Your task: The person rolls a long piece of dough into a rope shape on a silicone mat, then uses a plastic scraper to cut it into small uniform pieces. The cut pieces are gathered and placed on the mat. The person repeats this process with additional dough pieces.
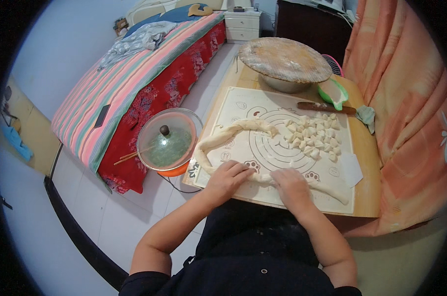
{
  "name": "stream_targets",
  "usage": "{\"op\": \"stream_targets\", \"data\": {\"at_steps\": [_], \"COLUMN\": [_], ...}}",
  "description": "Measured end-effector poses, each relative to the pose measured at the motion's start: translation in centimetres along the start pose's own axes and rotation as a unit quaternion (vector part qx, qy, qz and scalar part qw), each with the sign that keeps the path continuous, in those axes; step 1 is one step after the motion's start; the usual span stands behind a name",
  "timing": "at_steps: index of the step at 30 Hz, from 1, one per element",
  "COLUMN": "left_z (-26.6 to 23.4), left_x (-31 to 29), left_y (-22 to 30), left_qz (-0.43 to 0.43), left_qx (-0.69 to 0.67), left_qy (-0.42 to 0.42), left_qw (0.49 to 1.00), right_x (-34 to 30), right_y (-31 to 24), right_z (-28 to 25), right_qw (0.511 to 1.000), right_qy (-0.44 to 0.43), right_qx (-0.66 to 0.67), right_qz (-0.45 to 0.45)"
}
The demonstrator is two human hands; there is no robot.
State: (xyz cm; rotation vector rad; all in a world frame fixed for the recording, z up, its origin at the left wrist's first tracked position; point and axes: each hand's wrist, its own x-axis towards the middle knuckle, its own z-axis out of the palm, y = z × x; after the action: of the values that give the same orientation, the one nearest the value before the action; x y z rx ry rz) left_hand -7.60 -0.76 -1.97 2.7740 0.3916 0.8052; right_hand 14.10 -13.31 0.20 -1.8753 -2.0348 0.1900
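Observation:
A long pale dough rope [218,139] curves over the printed white mat [233,106], looping up on the left and trailing to a thin end at the lower right. My left hand [228,178] is closed over its near stretch, fingers together and curled down. A short way to the right, my right hand [291,186] grips the same rope; its fingers are slightly blurred. Between the two hands a bit of dough shows. Many small cut dough pieces [314,135] lie floured in a heap on the right half of the mat.
A floury round board [285,59] covers a bowl [285,85] at the table's back. Beside it are a green scoop [334,93], a knife [322,107] and a white scraper [350,170]. Left of the table stands a glass-lidded pot [171,148] with chopsticks [127,158].

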Motion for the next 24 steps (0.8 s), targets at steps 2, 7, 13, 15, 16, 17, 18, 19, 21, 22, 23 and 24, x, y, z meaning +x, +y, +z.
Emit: {"op": "stream_targets", "data": {"at_steps": [2, 7, 13, 15, 16, 17, 18, 19, 21, 22, 23, 24], "left_z": [0.5, 0.8, 0.6, -1.1, -2.1, -2.8, -3.3, -3.5, -4.3, -4.8, -5.1, -5.3], "left_x": [0.6, 0.5, 0.3, -0.3, -0.9, -1.5, -2.0, -2.4, -2.9, -3.3, -3.4, -3.3], "left_y": [0.4, 0.6, 0.8, -0.6, -1.4, -2.0, -2.4, -2.8, -2.9, -3.4, -3.7, -3.9], "left_qz": [-0.011, -0.045, -0.087, -0.086, -0.095, -0.095, -0.095, -0.093, -0.074, -0.065, -0.056, -0.078], "left_qx": [-0.019, -0.080, -0.057, 0.027, 0.049, 0.024, 0.000, -0.027, -0.002, 0.010, 0.022, 0.053], "left_qy": [0.023, 0.022, 0.002, 0.059, 0.025, -0.010, -0.045, -0.079, -0.100, -0.109, -0.117, -0.075], "left_qw": [0.999, 0.996, 0.995, 0.994, 0.994, 0.995, 0.995, 0.992, 0.992, 0.992, 0.991, 0.993], "right_x": [0.6, 0.7, 1.7, 1.8, 1.8, 1.9, 2.0, 2.1, 2.2, 2.3, 2.4, 2.5], "right_y": [-0.1, -1.5, -2.2, -2.4, -2.6, -2.8, -2.9, -2.9, -2.8, -2.8, -2.9, -3.0], "right_z": [-1.2, -0.1, 1.2, 1.0, 1.0, 1.2, 1.3, 1.6, 1.7, 1.4, 1.2, 1.1], "right_qw": [0.998, 0.996, 0.999, 0.999, 0.996, 0.993, 0.994, 0.996, 0.998, 0.998, 0.998, 0.998], "right_qy": [0.003, 0.086, 0.012, 0.032, 0.066, 0.100, 0.078, 0.055, 0.016, 0.001, -0.014, -0.012], "right_qx": [-0.063, 0.031, 0.039, 0.044, 0.055, 0.067, 0.066, 0.064, 0.059, 0.057, 0.054, 0.055], "right_qz": [0.007, -0.012, 0.012, 0.006, -0.007, -0.021, -0.025, -0.029, -0.024, -0.017, -0.010, -0.010]}}
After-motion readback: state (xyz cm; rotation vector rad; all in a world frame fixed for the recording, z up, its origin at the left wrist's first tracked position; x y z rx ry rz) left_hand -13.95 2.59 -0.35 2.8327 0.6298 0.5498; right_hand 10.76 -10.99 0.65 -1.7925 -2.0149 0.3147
